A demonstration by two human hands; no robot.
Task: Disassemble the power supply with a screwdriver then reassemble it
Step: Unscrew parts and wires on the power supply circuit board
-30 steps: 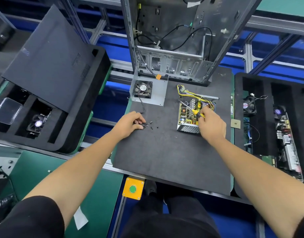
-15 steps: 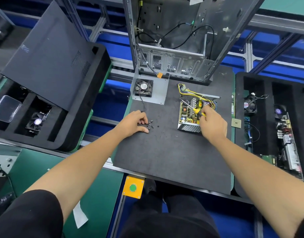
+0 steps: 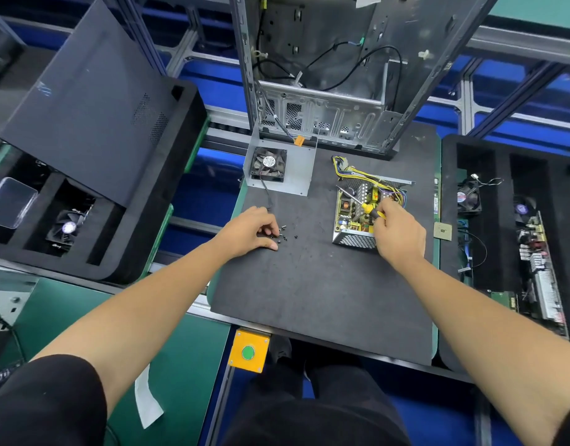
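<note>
Grey foam mat [image 3: 309, 300] covers the bench, and the opened power supply [image 3: 357, 217] sits on its right half, lid off, circuit board and yellow wires showing, mesh wall toward the person. The right hand [image 3: 398, 235] hovers over the supply's near right corner with its fingers curled round the yellow-and-black handle of a screwdriver [image 3: 362, 206]; the shaft slants up and left across the board, with its tip near the supply's far left corner. Whether the tip sits on a screw cannot be told.

Left of the supply, well apart from it, the left hand [image 3: 251, 231] rests on the mat with fingers bent down at a small scatter of dark screws [image 3: 282, 235]. The fingertips are on or just beside the nearest ones; whether any screw is pinched cannot be told.

Beyond the left hand lies the supply's lid [image 3: 299, 169], a bent metal plate with a black fan [image 3: 268, 164] on it. Behind both stands an open metal case [image 3: 325, 117]. Black foam trays flank the mat: the left tray [image 3: 167, 194] carries a dark panel [image 3: 80, 104], the right tray [image 3: 451, 175] holds a small fan and circuit boards. A yellow box with a green button [image 3: 248, 353] is fixed at the bench's near edge.
</note>
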